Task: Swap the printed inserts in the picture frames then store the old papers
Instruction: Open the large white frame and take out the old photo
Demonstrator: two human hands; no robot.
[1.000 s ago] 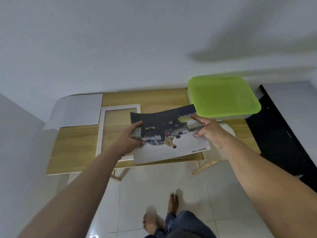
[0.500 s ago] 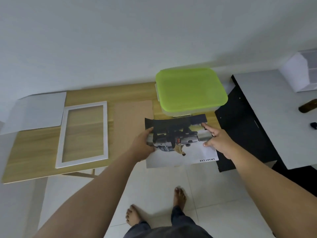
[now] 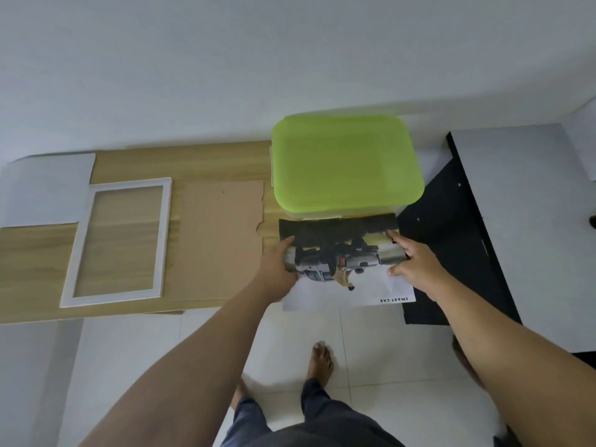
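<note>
The print [image 3: 346, 287] is showing a black band along its far edge, a grey car with a small red spot across the middle, and a white near part carrying small black letters. The lid [image 3: 346, 162] is glowing a plain, bright lime green. The frame [image 3: 162, 237] is showing plain white. The backing board [image 3: 219, 240] is showing a flat tan brown. The table [image 3: 32, 269] is showing pale yellowish wood with straight grain lines. The sheet [image 3: 48, 188] at its far left corner is looking pale grey-white. The cabinet [image 3: 451, 253] is showing black sides. The floor [image 3: 371, 350] is showing white tiles with thin grey joints. The trousers [image 3: 322, 424] are looking dark blue-grey.
</note>
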